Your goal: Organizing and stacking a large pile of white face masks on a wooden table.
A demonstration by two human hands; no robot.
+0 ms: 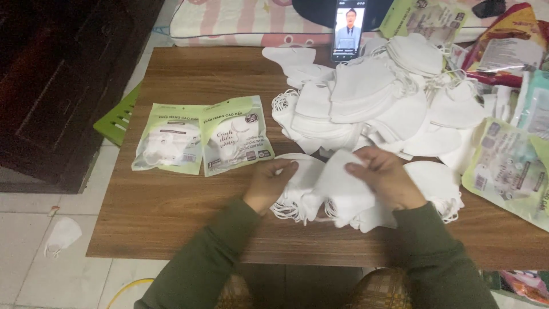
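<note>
My left hand [269, 184] and my right hand [386, 175] both grip a small stack of white folded face masks [337, 191] near the front of the wooden table [171, 223]. Ear loops hang from the stack's lower left. Behind my hands lies a big loose pile of white masks [372, 103]. Two sealed green-and-white mask packets [203, 137] lie side by side to the left of my left hand.
A phone [349, 28] stands upright at the table's far edge, its screen lit. Empty green packets [509, 169] and other wrappers crowd the right side. One white mask [62, 234] lies on the tiled floor at left, beside a dark cabinet [51, 91].
</note>
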